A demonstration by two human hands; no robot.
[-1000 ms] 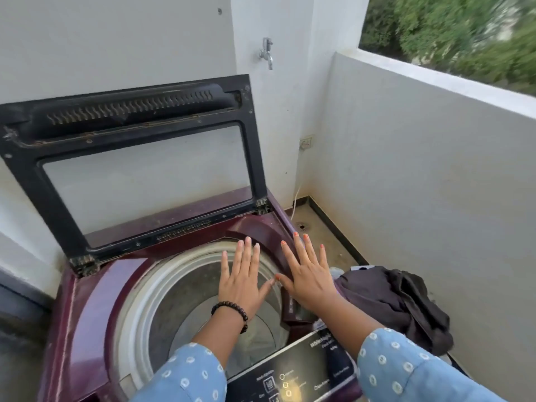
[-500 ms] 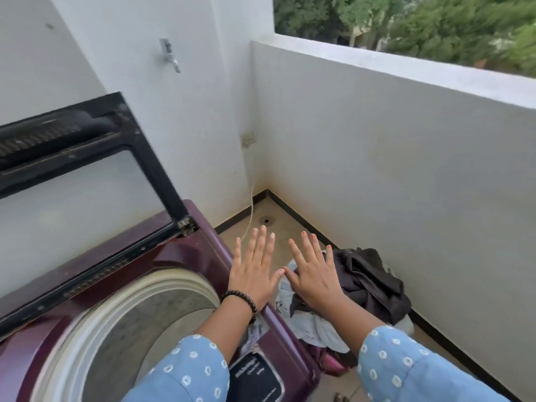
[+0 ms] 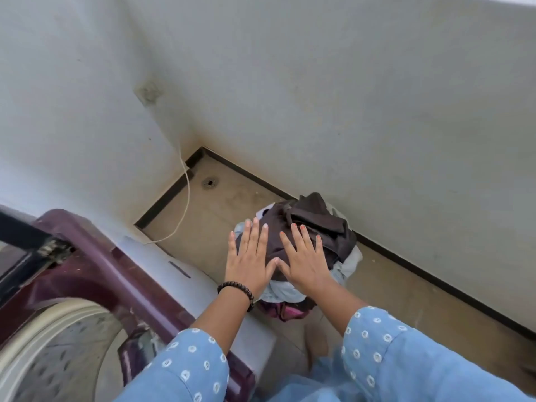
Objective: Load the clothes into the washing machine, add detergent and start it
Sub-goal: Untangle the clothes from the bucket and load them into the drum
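A heap of clothes [image 3: 319,224], dark brown on top with pale blue and pink pieces beneath, lies on the floor to the right of the washing machine. My left hand [image 3: 249,256] and my right hand [image 3: 304,256] hover flat above the heap, fingers straight and spread, thumbs almost touching, holding nothing. The maroon top-loading washing machine [image 3: 95,274] fills the lower left, its lid up and its pale drum rim [image 3: 37,335] showing. No detergent is in view.
White walls enclose a narrow balcony corner. A white cord [image 3: 187,198] hangs from a wall socket [image 3: 148,92] down to the tan floor. A floor drain [image 3: 209,183] sits in the corner. Bare floor stretches to the right of the clothes.
The view has swung right and down, from the drum to the heap on the floor. Both flat hands have travelled from above the drum to above the clothes.
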